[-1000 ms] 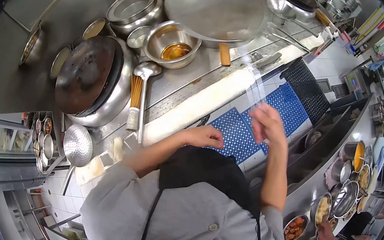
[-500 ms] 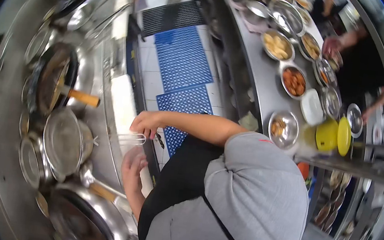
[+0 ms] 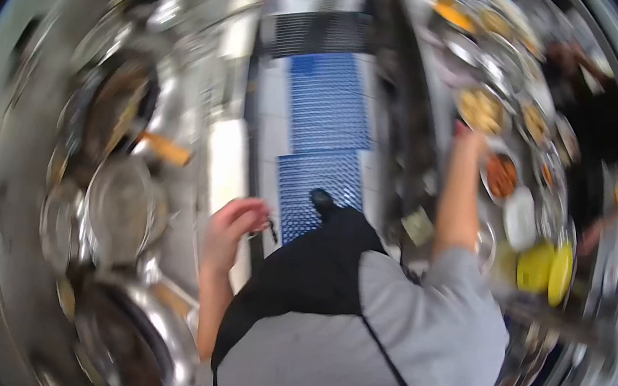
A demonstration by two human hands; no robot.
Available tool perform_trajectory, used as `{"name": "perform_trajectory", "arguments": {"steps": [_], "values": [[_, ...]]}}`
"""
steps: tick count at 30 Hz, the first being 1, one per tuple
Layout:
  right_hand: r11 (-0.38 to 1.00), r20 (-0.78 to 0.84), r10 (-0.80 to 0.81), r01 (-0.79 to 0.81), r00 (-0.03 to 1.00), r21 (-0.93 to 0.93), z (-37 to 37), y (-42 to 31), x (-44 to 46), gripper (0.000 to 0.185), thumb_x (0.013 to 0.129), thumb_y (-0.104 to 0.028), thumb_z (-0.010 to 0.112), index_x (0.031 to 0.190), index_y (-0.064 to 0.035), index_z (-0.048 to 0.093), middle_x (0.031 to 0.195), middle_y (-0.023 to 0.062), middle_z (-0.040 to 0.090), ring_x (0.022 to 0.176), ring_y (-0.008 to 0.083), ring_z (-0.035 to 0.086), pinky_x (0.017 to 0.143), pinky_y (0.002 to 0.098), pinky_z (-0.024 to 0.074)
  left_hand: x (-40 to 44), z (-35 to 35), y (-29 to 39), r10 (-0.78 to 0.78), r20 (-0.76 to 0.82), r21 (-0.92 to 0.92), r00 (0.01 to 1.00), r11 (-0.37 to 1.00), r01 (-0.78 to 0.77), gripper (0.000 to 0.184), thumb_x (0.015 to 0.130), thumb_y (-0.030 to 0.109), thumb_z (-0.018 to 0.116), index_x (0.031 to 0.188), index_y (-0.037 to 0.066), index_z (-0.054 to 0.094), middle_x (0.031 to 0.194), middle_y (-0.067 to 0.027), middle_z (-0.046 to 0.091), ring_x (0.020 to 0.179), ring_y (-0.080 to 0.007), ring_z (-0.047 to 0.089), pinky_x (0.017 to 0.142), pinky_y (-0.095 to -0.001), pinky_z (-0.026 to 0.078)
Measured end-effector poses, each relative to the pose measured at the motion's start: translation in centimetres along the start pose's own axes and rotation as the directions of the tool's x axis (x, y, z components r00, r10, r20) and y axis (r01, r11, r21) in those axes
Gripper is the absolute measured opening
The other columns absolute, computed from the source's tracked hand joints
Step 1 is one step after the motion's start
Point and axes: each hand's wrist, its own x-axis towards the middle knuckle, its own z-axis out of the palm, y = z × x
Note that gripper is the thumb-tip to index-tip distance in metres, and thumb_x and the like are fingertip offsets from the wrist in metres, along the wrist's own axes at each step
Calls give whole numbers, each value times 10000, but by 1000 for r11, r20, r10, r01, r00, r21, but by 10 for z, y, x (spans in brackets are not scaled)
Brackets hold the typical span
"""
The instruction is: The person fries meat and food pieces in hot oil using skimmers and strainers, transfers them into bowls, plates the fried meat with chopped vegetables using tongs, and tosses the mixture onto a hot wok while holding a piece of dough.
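My left hand [image 3: 239,219] is over the edge of the left worktop, fingers curled together. A small shiny bit shows by its fingertips, too blurred to identify. My right arm stretches to the counter on the right. There my right hand [image 3: 469,134] is at the near edge of a bowl of pale yellow food [image 3: 480,108], its fingers smeared by motion. Just below that bowl is a bowl of orange-red food [image 3: 501,176].
Left worktop: a round strainer [image 3: 120,208], a dark wok [image 3: 113,103] and a wooden handle [image 3: 166,149]. Blue mats [image 3: 331,107] lie on the floor between the counters. Right counter: a white container [image 3: 520,219] and a yellow tub [image 3: 534,267]. Other people's arms show at far right.
The view has turned from the left worktop towards the aisle. My right hand has left the spot near my left hand and reached across to the right counter. My left hand has risen slightly.
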Motion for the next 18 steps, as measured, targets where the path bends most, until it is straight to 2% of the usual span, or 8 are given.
{"name": "perform_trajectory", "arguments": {"steps": [1, 3, 5, 7, 9, 13, 16, 18], "values": [[999, 67, 36, -35, 997, -17, 0, -1, -6, 394, 946, -141, 543, 1306, -2, 461, 1173, 177, 622, 858, 321, 681, 735, 419, 606, 10, -2, 0, 14, 40, 3, 999, 1000, -14, 270, 934, 126, 601, 1158, -22, 623, 1069, -121, 695, 940, -163, 646, 813, -283, 521], [927, 112, 115, -66, 987, -369, 10, -18, -42, 240, 898, -73, 600, 1109, 41, 605, 1047, 142, 681, 864, 243, 691, 681, 320, 605, 22, 2, -3, 55, 91, 1, 994, 998, -55, 307, 941, 187, 612, 1184, 0, 621, 1088, -102, 683, 981, -166, 647, 849, -301, 523], [917, 448, 131, 63, 884, -394, 24, -19, -102, 211, 835, -35, 623, 1026, 53, 614, 882, 138, 679, 602, 187, 649, 456, 252, 546, 32, 4, -4, 45, 83, 17, 995, 999, -47, 289, 958, 169, 597, 1193, 1, 621, 1101, -99, 675, 997, -157, 638, 848, -294, 521], [846, 541, 325, 17, 775, -533, 45, 0, -140, 230, 806, -22, 610, 1023, 56, 616, 876, 133, 680, 570, 172, 636, 437, 249, 535, 42, 4, -4, 95, 29, 39, 995, 995, -96, 316, 973, 192, 584, 1223, 0, 603, 1087, -95, 674, 997, -148, 632, 850, -292, 518], [753, 658, 553, 32, 511, -657, 80, -2, -220, 250, 797, -32, 588, 1028, 58, 617, 869, 129, 681, 574, 162, 639, 439, 250, 537, 50, 7, -2, 131, -36, 71, 991, 989, -129, 341, 977, 208, 581, 1245, -2, 589, 1076, -87, 673, 1003, -141, 626, 850, -292, 516], [659, 675, 737, 193, 29, -727, 136, 38, -355, 260, 794, -53, 581, 1020, 54, 649, 817, 94, 683, 583, 141, 638, 437, 245, 514, 51, -15, -6, 158, -304, 117, 940, 985, -127, 305, 981, 221, 578, 1182, -8, 591, 1016, -83, 673, 898, -144, 658, 723, -290, 560], [676, 623, 737, 273, -263, -685, 167, 65, -427, 239, 822, -127, 639, 1005, 23, 671, 812, 75, 681, 620, 136, 640, 487, 246, 519, 21, -44, -2, 209, -625, -80, 752, 941, -327, 180, 959, 140, 580, 1027, -26, 599, 928, -113, 667, 765, -168, 679, 635, -286, 604], [666, 577, 723, 159, -380, -729, 179, 80, -474, 242, 846, -189, 665, 999, -1, 677, 859, 97, 683, 735, 153, 656, 564, 284, 545, -9, -63, 14, 235, -756, -81, 611, 893, -443, 130, 939, 84, 576, 998, -23, 618, 935, -125, 690, 776, -184, 695, 657, -302, 608]]}}
